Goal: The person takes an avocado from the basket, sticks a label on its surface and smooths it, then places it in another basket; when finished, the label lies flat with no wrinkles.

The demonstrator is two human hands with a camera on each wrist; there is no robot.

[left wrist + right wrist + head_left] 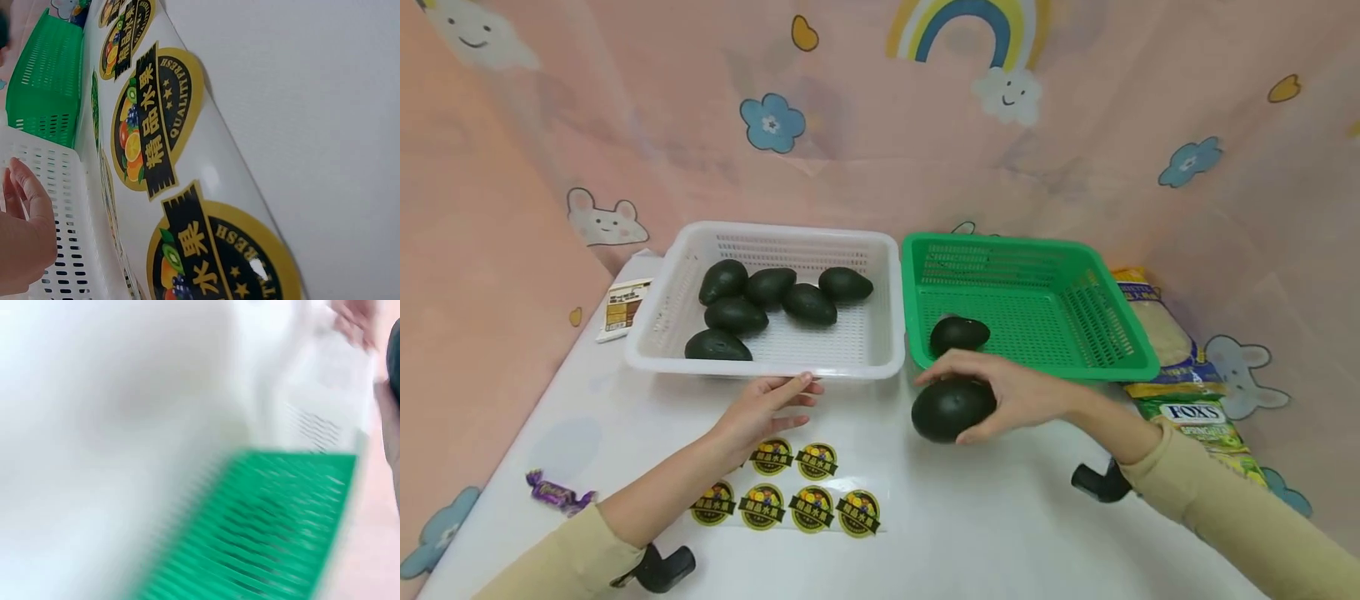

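Right hand (1018, 392) is gripping an avocado (953, 410), fingers and thumb curving round it, above the bench (1000, 525), just off the green basket's (1022, 325) near-left corner. Left hand (763, 412), fingers loosely spread, is resting by the white basket's (850, 342) near edge; contact unclear. Judgement: gripping lightly and clearing the rim should avoid bruising.

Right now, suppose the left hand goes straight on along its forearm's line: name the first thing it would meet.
Most likely the front rim of the white basket, just ahead of the left hand; whether they already touch, and their relative heights, is unclear.
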